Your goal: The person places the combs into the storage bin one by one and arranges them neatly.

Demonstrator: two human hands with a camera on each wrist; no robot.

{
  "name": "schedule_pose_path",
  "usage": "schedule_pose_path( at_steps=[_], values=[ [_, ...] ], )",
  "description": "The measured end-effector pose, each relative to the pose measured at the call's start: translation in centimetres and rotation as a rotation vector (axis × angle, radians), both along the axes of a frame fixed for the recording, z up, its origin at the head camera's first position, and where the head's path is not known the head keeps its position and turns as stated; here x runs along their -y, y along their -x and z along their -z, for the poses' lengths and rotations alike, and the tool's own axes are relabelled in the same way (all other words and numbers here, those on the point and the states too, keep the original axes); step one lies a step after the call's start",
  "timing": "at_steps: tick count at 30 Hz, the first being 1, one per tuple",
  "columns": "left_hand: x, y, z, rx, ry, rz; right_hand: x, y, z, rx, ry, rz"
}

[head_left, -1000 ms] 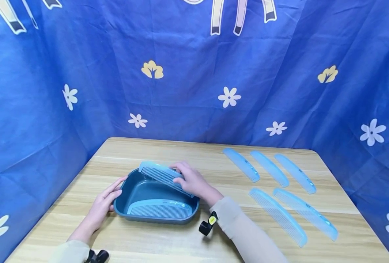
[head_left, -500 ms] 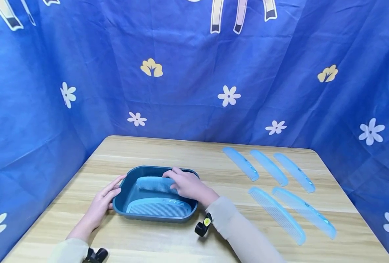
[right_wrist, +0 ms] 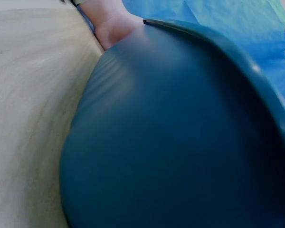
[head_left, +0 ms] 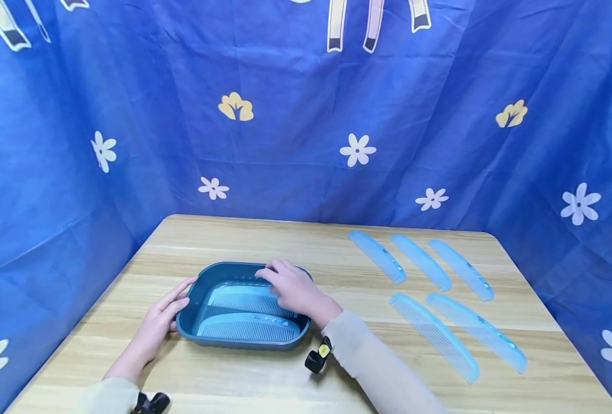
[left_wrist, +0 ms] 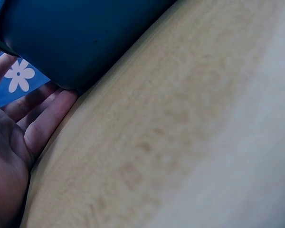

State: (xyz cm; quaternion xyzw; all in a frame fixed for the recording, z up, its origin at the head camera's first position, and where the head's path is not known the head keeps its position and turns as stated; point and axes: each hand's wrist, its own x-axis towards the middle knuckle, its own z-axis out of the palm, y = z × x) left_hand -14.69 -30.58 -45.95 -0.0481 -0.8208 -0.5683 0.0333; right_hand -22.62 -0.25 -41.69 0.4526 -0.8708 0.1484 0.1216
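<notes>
A dark teal tub (head_left: 244,346) was set on the wood-grained desk (head_left: 223,385), left of the middle, and in it 2 light blue combs were laid side by side. The near comb (head_left: 249,329) was placed along the tub's near wall, its teeth turned toward the person, with small marks printed by its spine. The far comb (head_left: 238,299) was placed just behind it, its teeth turned the same way and its right end partly hidden by the right hand (head_left: 298,293).

The hands were held well apart from each other. The tub's left end was touched by the left hand (head_left: 153,328), its fingers fairly straight; in the left wrist view, fingertips were seen low against the outer wall, near the desk. The right hand was held over the tub's right end, thumb and index finger parted; whether the far comb was touched by the hidden fingers could not be told.

On the right half of the desk, light blue combs were laid slantwise in 2 rows: 3 combs (head_left: 421,262) in the far row, 2 combs (head_left: 435,334) in the near row. Behind the desk, a blue curtain (head_left: 285,75) was hung, printed with white flowers.
</notes>
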Motion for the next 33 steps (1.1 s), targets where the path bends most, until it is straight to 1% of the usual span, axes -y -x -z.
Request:
schedule_pose_path(
  at_steps=[2, 6, 9, 13, 18, 22, 25, 29, 33],
  values=[
    [0.0, 0.1, 0.1, 0.003, 0.003, -0.003, -0.2, 0.1, -0.1, 0.037, 0.061, -0.009],
    [0.0, 0.2, 0.2, -0.002, -0.01, 0.004, -0.7, 0.3, -0.4, 0.165, 0.19, -0.013],
    [0.0, 0.2, 0.1, -0.012, -0.011, 0.007, -1.0, 0.3, -0.8, 0.264, 0.271, 0.013],
    [0.0, 0.2, 0.0, -0.009, -0.008, 0.007, -1.4, 0.1, -1.3, 0.337, 0.354, 0.044],
    [-0.1, 0.1, 0.1, 0.004, -0.015, 0.0, -2.0, 0.3, -1.5, 0.357, 0.468, 0.053],
    [0.0, 0.2, 0.1, 0.013, -0.009, -0.013, -2.5, 0.3, -1.5, 0.397, 0.557, 0.051],
    [0.0, 0.2, 0.1, 0.014, -0.001, -0.021, -2.9, 0.4, -1.5, 0.421, 0.593, 0.052],
    [0.0, 0.3, 0.3, 0.009, 0.019, -0.028, -3.4, 0.5, -1.4, 0.432, 0.636, 0.058],
    [0.0, 0.4, 0.4, 0.012, -0.019, -0.015, -3.9, 0.8, -1.5, 0.422, 0.685, 0.058]
  ],
)
